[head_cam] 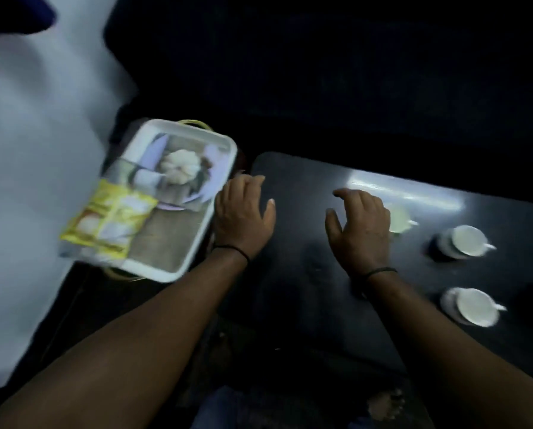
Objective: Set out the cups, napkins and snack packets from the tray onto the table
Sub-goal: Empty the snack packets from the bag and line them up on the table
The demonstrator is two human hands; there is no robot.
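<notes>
A white tray (pixel 194 243) with a printed picture inside lies at the left, beside the dark table (pixel 305 258). Yellow snack packets (pixel 110 218) lie on the tray's near left end, with a folded white napkin (pixel 135 162) at its far left. My left hand (pixel 243 212) hovers next to the tray's right rim, fingers apart, holding nothing. My right hand (pixel 358 230) hovers over the table, fingers spread and empty. Three white cups stand on the table: one (pixel 399 219) just beyond my right hand, one (pixel 466 243) further right, one (pixel 475 306) nearer me.
A pale blurred surface (pixel 26 181) fills the left side of the view. A yellow wire frame (pixel 194 123) shows under the tray's far edge. Beyond the table all is dark. A bare foot (pixel 385 404) shows on the floor below the table's near edge.
</notes>
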